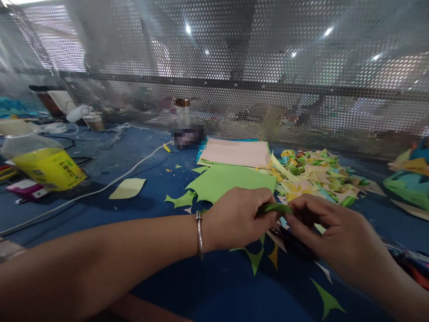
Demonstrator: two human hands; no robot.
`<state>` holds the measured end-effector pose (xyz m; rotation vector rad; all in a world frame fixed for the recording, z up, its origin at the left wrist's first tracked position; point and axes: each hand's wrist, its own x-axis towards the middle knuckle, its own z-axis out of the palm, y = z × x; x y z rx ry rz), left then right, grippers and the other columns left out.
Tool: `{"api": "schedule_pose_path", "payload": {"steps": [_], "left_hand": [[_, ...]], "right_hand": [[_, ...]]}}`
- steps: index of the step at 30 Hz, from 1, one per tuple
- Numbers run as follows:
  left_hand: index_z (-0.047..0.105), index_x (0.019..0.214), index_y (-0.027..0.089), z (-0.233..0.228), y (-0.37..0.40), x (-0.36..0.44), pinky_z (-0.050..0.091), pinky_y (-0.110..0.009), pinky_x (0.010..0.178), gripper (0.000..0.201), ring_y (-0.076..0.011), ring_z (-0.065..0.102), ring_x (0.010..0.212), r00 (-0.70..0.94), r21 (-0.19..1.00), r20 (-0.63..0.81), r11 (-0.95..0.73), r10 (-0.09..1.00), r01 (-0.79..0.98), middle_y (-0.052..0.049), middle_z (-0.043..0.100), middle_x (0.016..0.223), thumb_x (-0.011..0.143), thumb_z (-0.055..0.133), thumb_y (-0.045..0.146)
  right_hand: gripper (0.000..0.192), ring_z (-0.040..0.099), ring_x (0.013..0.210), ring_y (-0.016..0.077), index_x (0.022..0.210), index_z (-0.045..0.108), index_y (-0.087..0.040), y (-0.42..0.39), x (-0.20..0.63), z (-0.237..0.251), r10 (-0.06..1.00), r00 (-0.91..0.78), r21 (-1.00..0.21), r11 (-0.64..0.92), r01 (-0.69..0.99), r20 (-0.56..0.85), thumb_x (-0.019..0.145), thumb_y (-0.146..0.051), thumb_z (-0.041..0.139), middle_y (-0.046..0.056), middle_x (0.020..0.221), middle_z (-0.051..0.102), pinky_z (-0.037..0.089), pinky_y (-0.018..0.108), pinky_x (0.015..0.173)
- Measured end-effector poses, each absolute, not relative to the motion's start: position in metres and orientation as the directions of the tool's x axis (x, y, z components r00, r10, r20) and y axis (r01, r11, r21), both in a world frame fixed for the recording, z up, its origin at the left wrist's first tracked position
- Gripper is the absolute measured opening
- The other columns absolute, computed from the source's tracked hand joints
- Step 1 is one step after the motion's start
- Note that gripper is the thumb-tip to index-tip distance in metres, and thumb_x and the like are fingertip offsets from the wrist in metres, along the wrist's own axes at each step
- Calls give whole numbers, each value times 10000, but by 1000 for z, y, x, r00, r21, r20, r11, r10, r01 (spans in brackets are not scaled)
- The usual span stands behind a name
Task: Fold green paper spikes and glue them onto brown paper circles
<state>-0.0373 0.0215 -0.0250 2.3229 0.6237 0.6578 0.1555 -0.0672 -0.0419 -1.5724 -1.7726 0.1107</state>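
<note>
Between my two hands is a small piece of green paper (277,207), bent into a curve. My left hand (239,217), with a silver bangle at the wrist, pinches its left part, and the fingers hide much of it. The fingertips of my right hand (330,226) grip its right end. Just behind my left hand lies a large green paper sheet (231,181) with a cut, curved edge. Below my hands are green paper scraps (254,259) and an orange scrap (274,257). A dark object (296,243), partly hidden, lies under my right hand.
A heap of coloured paper pieces (315,174) lies behind my right hand. Pale pink sheets (237,152) are stacked at the back. To the left are a leaf-shaped paper (128,188), a white cable (117,179) and a yellow-labelled bottle (47,165). A perforated metal panel (228,58) stands behind.
</note>
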Motion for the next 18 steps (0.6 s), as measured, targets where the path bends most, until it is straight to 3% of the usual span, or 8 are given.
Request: {"api": "schedule_pose_path", "payload": {"steps": [6, 10, 14, 18], "left_hand": [[608, 817, 185, -18, 39, -46, 408, -229, 601, 162, -116, 606, 634, 838, 757, 168, -613, 519, 227, -10, 720, 728, 950, 599, 277], [667, 899, 182, -20, 42, -45, 451, -235, 645, 138, -134, 637, 725, 805, 749, 233, -628, 545, 208, -28, 733, 818, 906, 683, 319], [679, 1181, 166, -26, 38, -37, 503, -244, 733, 361, -157, 680, 870, 780, 811, 309, -579, 545, 83, -66, 751, 1001, 864, 756, 322], [686, 1185, 153, -31, 37, -32, 504, -239, 737, 314, -141, 669, 828, 806, 866, 258, -498, 532, 52, -39, 740, 919, 871, 695, 173]], "right_hand": [[236, 500, 455, 128, 713, 533, -261, -62, 168, -40, 895, -33, -505, 280, 817, 444, 929, -324, 602, -46, 551, 539, 379, 251, 437], [225, 487, 460, 121, 709, 556, -256, -60, 175, -40, 906, -58, -514, 289, 808, 418, 915, -324, 618, -44, 563, 544, 380, 240, 433], [243, 479, 454, 120, 734, 565, -248, -59, 174, -43, 941, -45, -567, 240, 788, 335, 941, -369, 607, -44, 555, 545, 399, 239, 435], [247, 472, 464, 120, 739, 585, -239, -57, 170, -44, 956, -75, -554, 227, 801, 283, 933, -391, 609, -35, 571, 572, 375, 238, 424]]}}
